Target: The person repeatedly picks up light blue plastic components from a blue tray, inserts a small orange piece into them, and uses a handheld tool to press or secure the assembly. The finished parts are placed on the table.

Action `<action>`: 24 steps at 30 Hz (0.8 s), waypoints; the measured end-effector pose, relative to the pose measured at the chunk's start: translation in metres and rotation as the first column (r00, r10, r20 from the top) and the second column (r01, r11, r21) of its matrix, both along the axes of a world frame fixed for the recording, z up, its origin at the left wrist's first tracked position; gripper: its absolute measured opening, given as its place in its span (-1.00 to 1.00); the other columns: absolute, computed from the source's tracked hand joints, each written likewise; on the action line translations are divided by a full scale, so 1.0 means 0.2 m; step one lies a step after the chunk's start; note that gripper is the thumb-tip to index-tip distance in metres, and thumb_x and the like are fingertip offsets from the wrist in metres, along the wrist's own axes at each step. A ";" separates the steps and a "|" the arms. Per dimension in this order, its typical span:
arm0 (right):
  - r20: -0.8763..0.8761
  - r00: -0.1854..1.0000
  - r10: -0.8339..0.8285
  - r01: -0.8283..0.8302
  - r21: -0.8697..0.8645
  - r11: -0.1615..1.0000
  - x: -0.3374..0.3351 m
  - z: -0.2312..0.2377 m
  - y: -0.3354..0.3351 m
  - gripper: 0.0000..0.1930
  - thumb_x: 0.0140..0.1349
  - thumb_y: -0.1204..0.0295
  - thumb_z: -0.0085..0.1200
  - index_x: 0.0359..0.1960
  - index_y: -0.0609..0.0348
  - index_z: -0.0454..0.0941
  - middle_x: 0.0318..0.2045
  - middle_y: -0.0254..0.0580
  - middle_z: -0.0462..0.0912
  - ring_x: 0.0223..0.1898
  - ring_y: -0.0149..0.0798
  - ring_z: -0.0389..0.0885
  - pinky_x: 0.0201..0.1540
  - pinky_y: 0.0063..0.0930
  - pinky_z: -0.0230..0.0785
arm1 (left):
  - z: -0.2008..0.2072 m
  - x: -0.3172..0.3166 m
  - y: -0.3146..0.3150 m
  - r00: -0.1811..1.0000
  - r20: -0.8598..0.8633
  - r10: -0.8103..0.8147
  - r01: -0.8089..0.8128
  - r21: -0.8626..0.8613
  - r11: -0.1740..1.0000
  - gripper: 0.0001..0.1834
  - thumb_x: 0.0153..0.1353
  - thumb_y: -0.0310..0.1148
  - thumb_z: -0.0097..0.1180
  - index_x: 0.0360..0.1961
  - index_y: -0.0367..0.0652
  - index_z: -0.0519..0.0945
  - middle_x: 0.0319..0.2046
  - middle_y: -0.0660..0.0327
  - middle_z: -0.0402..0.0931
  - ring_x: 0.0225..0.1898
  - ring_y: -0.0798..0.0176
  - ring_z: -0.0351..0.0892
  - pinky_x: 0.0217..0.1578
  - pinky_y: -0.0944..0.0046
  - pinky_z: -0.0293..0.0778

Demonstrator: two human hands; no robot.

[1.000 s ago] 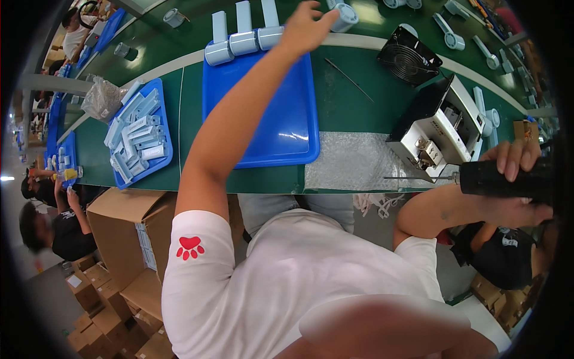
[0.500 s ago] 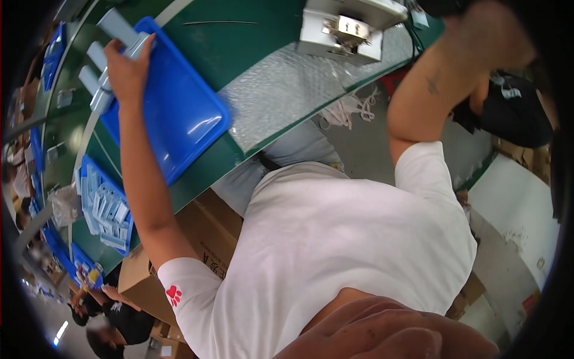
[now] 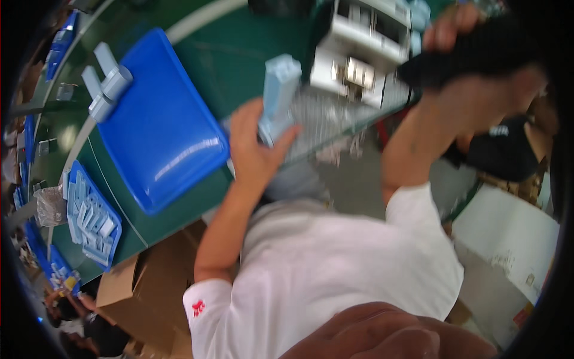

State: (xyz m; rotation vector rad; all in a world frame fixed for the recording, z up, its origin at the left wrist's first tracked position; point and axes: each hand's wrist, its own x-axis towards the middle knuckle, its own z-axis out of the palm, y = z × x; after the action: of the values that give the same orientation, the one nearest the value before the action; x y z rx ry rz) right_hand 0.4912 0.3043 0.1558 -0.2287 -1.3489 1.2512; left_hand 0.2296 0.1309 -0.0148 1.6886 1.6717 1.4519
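Observation:
My left hand (image 3: 254,140) holds a light-blue plastic part (image 3: 281,87) upright, its fingers and thumb around the lower end, above bubble wrap at the table's front edge. To its left lies a blue tray (image 3: 161,119). Across the tray's far left edge rest two similar light-blue parts (image 3: 113,84), each with a long flat arm and a thick end. At the upper right, the curled fingers of my right hand (image 3: 451,27) show past a blurred black object (image 3: 466,57). What those fingers grip is hidden. Light-blue pieces (image 3: 420,15) are close by.
A white device with a metal fixture (image 3: 360,73) stands beside my right arm. A smaller blue tray (image 3: 110,254) of light-blue parts and a clear plastic bag (image 3: 49,206) sit at the left. Below the green table (image 3: 209,54) is a cardboard box (image 3: 149,287). Other people are at far left.
My left hand has moved right from the blue tray, carrying one light-blue part off its edge. My right hand's fingers have come into view beside the white device.

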 end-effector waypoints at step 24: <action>0.052 0.978 -0.203 0.198 0.090 0.976 -0.53 0.03 -0.25 -0.13 0.22 -0.49 -0.09 -0.04 0.23 0.44 -0.33 -0.11 0.56 -0.47 -0.30 0.52 -0.39 -0.36 0.39 | -0.04 0.04 0.03 0.982 0.181 -0.057 0.035 0.123 0.992 -0.65 0.05 -0.46 0.52 -0.16 -0.26 0.64 -0.13 0.08 0.62 -0.12 0.09 0.64 -0.11 0.20 0.54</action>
State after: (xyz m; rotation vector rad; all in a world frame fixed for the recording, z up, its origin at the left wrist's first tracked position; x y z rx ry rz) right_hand 0.3848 0.2551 0.1624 -0.3377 -1.3916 1.0234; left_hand 0.2369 0.1366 -0.0225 1.5860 1.4652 1.6598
